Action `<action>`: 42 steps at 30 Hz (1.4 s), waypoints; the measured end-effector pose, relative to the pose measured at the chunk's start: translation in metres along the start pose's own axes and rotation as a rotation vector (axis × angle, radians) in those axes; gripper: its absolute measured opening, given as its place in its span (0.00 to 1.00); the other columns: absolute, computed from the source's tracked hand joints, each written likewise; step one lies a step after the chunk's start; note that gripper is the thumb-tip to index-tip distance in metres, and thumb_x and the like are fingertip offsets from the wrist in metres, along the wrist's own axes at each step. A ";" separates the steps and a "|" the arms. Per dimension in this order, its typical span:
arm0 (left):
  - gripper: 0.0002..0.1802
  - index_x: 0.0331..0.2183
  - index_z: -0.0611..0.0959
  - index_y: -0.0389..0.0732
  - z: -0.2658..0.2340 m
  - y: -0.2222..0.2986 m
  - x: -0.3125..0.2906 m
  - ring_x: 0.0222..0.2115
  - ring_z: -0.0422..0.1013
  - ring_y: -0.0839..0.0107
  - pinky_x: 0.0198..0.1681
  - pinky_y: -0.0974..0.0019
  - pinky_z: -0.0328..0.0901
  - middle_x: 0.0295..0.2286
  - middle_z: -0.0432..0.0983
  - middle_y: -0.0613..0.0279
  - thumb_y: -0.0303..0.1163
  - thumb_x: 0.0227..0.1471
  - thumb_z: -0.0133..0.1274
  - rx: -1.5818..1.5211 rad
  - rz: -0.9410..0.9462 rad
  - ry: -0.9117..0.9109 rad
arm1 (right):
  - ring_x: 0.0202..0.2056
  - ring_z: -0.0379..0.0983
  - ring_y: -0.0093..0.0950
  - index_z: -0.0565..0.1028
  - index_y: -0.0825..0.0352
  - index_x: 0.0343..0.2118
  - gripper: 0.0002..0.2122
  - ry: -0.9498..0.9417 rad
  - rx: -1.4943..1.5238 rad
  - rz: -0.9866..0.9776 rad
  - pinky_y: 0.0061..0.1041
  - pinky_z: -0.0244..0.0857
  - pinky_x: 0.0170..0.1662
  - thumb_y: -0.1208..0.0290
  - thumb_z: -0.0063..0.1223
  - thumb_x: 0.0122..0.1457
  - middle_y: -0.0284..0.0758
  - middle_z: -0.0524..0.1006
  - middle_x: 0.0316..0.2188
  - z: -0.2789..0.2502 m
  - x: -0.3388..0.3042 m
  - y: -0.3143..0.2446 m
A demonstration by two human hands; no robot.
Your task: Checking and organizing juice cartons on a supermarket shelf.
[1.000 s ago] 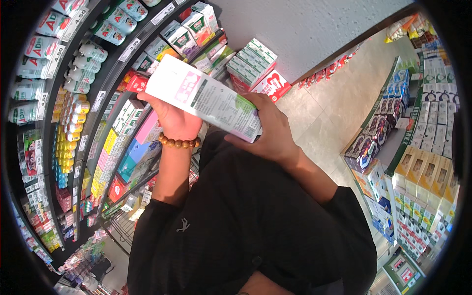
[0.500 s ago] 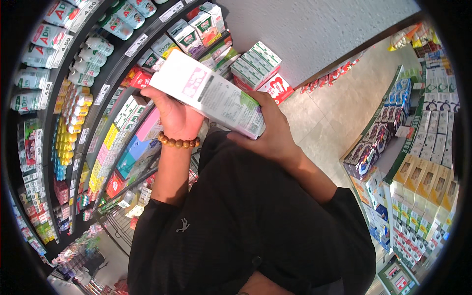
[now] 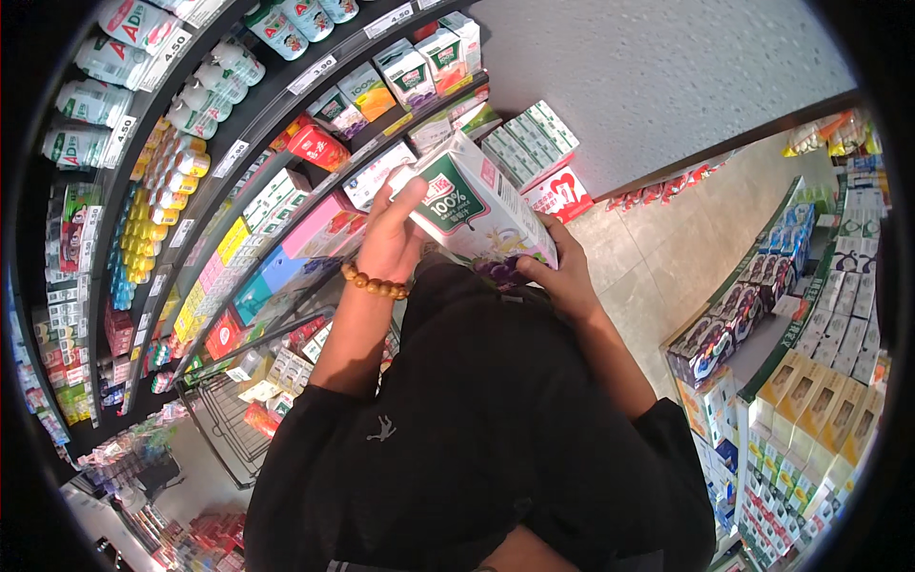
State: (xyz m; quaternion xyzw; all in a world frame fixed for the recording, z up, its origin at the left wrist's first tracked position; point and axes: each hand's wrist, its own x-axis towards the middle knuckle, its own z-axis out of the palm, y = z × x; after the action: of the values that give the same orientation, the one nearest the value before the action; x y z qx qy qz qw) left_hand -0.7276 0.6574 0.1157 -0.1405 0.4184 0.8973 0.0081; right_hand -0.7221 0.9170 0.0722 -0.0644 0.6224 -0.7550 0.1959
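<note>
A large white juice carton [image 3: 496, 200] with a green label and purple grapes near its lower end is held tilted in front of my body. My right hand [image 3: 569, 276] grips its lower right corner, thumb on the grape-printed front. At the upper left end, my left hand [image 3: 389, 234] has its fingers bent against the carton's edge; part of its grip is hidden. A brown bead bracelet [image 3: 374, 283] circles my left wrist.
Curved shelves [image 3: 257, 124] of bottles and cartons rise at the left. Stacked green-and-white boxes [image 3: 531, 143] stand beyond the carton. A wire shopping cart [image 3: 224, 429] with goods is at lower left. Boxed products [image 3: 820, 391] line the right, across a tiled floor [image 3: 639, 229].
The carton has turned, so its green-labelled front shows instead of the white side with small print. Both hands have shifted right in the picture with it, and my left palm no longer lies beneath.
</note>
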 end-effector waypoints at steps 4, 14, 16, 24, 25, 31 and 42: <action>0.26 0.55 0.74 0.36 -0.025 0.026 0.005 0.45 0.74 0.75 0.51 0.68 0.69 0.45 0.78 0.63 0.37 0.60 0.61 0.162 -0.010 -0.235 | 0.56 0.71 0.28 0.65 0.77 0.63 0.40 -0.067 -0.002 0.000 0.29 0.63 0.61 0.65 0.73 0.50 0.40 0.75 0.54 -0.007 0.002 0.000; 0.28 0.51 0.79 0.35 -0.015 0.056 0.014 0.44 0.73 0.77 0.51 0.68 0.67 0.43 0.78 0.66 0.25 0.48 0.70 0.882 -0.179 -0.451 | 0.54 0.72 0.28 0.70 0.72 0.60 0.38 -0.155 -0.170 0.013 0.29 0.64 0.59 0.67 0.77 0.47 0.39 0.76 0.53 -0.021 0.015 0.017; 0.28 0.49 0.79 0.34 -0.005 0.056 0.015 0.42 0.73 0.74 0.50 0.67 0.67 0.41 0.78 0.64 0.28 0.47 0.72 0.912 -0.149 -0.437 | 0.55 0.73 0.29 0.69 0.72 0.61 0.37 -0.146 -0.149 -0.009 0.30 0.65 0.59 0.68 0.76 0.48 0.39 0.76 0.54 -0.022 0.021 0.029; 0.37 0.46 0.80 0.31 -0.006 0.060 0.055 0.43 0.76 0.43 0.46 0.52 0.70 0.41 0.78 0.39 0.47 0.40 0.72 1.724 0.191 -0.259 | 0.53 0.77 0.33 0.67 0.73 0.63 0.30 0.015 -0.134 0.257 0.31 0.71 0.56 0.65 0.64 0.62 0.44 0.77 0.55 -0.043 0.032 0.112; 0.37 0.46 0.80 0.32 -0.014 0.061 0.067 0.42 0.77 0.44 0.45 0.51 0.70 0.41 0.79 0.40 0.47 0.40 0.72 1.781 0.175 -0.211 | 0.53 0.77 0.33 0.67 0.73 0.63 0.30 0.017 -0.128 0.259 0.31 0.71 0.56 0.65 0.64 0.62 0.44 0.77 0.55 -0.049 0.027 0.121; 0.36 0.46 0.81 0.38 -0.076 0.067 0.135 0.44 0.78 0.50 0.47 0.49 0.72 0.44 0.81 0.47 0.51 0.40 0.72 2.102 0.242 0.128 | 0.48 0.80 0.32 0.73 0.74 0.58 0.25 0.105 -0.211 0.451 0.30 0.74 0.51 0.63 0.63 0.63 0.44 0.82 0.48 -0.068 -0.015 0.159; 0.40 0.53 0.77 0.41 -0.121 0.085 0.216 0.56 0.72 0.55 0.58 0.43 0.63 0.53 0.78 0.53 0.53 0.44 0.71 2.234 0.147 0.348 | 0.45 0.83 0.35 0.75 0.70 0.55 0.21 0.167 -0.459 0.420 0.32 0.75 0.51 0.63 0.62 0.63 0.43 0.84 0.45 -0.054 -0.039 0.186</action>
State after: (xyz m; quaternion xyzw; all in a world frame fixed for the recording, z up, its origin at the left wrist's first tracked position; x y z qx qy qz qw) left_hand -0.9162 0.4887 0.0496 -0.1528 0.9880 -0.0121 0.0181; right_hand -0.6645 0.9537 -0.1132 0.0852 0.7901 -0.5408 0.2758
